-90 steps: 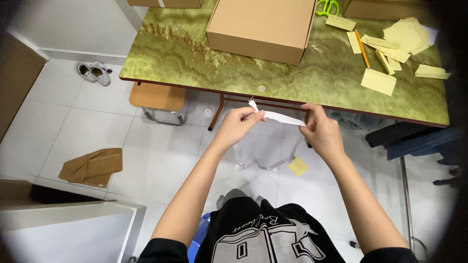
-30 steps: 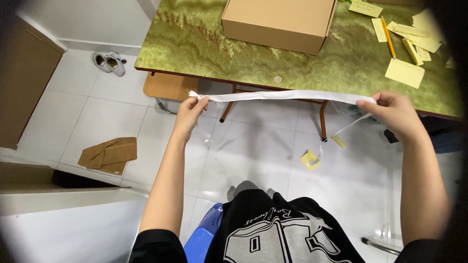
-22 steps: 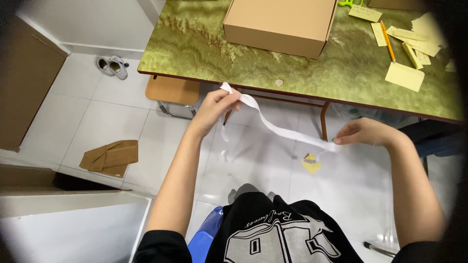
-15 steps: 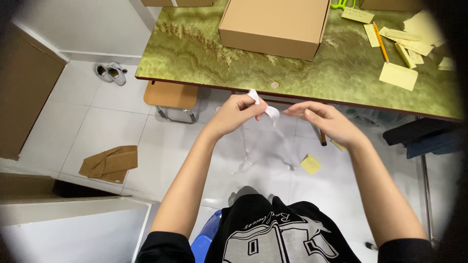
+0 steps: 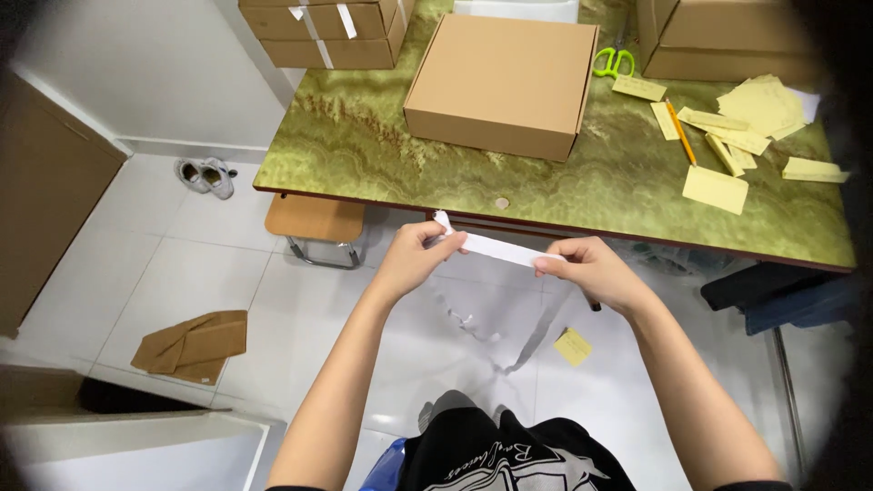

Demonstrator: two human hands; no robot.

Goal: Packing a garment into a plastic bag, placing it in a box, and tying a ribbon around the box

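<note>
Both hands pinch a white paper strip (image 5: pixel 498 248) taut between them, left hand (image 5: pixel 414 259) at its nine o'clock end, right hand (image 5: pixel 591 271) at three o'clock, just off the green table (image 5: pixel 582 186) edge, seemingly to keep it flat.

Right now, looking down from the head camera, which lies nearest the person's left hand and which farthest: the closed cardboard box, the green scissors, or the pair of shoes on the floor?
1. Closed cardboard box, on the table just beyond the left hand.
2. Pair of shoes, on the floor to the left.
3. Green scissors, far on the table, to the right.
</note>
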